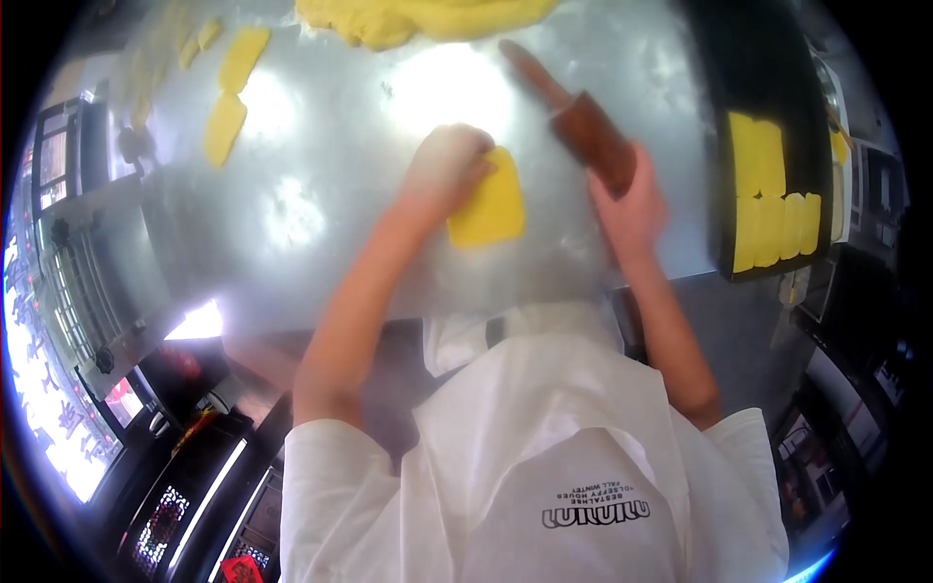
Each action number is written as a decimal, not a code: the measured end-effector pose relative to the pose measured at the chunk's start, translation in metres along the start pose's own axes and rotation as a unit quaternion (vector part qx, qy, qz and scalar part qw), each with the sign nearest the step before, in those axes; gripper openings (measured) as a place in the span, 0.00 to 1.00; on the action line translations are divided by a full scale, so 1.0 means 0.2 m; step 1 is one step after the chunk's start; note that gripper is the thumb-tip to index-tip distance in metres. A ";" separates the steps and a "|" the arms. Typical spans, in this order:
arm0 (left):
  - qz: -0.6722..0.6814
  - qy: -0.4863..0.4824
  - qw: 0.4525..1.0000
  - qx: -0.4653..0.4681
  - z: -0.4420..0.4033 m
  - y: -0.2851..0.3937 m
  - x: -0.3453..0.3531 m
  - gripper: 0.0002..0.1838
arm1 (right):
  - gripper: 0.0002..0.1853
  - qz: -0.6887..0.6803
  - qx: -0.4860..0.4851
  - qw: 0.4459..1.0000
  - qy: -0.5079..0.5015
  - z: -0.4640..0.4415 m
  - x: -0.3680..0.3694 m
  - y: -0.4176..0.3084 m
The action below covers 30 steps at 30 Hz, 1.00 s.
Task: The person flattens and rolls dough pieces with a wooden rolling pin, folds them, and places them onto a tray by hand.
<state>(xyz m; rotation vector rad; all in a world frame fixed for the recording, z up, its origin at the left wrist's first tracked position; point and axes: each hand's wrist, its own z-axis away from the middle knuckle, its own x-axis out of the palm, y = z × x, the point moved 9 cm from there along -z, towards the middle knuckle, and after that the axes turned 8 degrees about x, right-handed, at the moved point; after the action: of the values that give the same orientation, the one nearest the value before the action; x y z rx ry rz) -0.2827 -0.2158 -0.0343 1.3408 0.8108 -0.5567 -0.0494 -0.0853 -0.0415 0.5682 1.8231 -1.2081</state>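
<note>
Flat yellow dough piece (pixel 489 209) over shiny metal table (pixel 335 277). Left hand (pixel 449 170) curled at its upper-left edge; cannot tell whether pinching. Right hand (pixel 634 209) wrapped round lower end of brown wooden rolling pin (pixel 589 134), tilted beside dough. Black tray (pixel 721 228) farther right.

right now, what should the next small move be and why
Probably turn the flat yellow piece slightly with the left hand: that hand is already at the piece's upper left edge, while the right hand holds the rolling pin off to the side, so the pin isn't pressing on it.
</note>
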 end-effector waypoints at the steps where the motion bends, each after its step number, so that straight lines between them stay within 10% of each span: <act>1: -0.007 0.004 1.000 -0.001 0.01 -0.02 0.02 0.13 | 0.41 0.004 -0.003 1.000 0.000 0.00 0.00 0.00; 9: 0.041 0.099 0.978 -0.181 0.17 -0.08 -0.12 0.23 | 0.39 -0.045 0.113 0.981 -0.150 -0.02 0.01 -0.05; 13: 0.083 0.370 0.923 -0.072 0.49 -0.20 -0.04 0.29 | 0.37 -0.340 0.159 0.903 -0.210 0.16 0.11 -0.09; 18: 0.388 0.420 0.816 -0.081 0.53 -0.08 0.15 0.33 | 0.38 -0.488 0.328 0.751 -0.300 0.48 0.28 -0.31; 24: 0.476 0.487 0.729 -0.067 0.53 -0.07 0.13 0.33 | 0.36 -0.467 0.356 0.742 -0.323 0.49 0.27 -0.28; 30: 0.295 0.424 0.849 -0.113 0.54 -0.08 0.19 0.29 | 0.34 -0.444 0.337 0.765 -0.322 0.55 0.24 -0.39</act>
<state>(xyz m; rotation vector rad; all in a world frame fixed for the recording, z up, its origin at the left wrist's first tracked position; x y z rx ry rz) -0.2510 -0.3201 -0.0716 1.5116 1.0461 0.6651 -0.0885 -0.2207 -0.0607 -0.4358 0.9674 -2.3683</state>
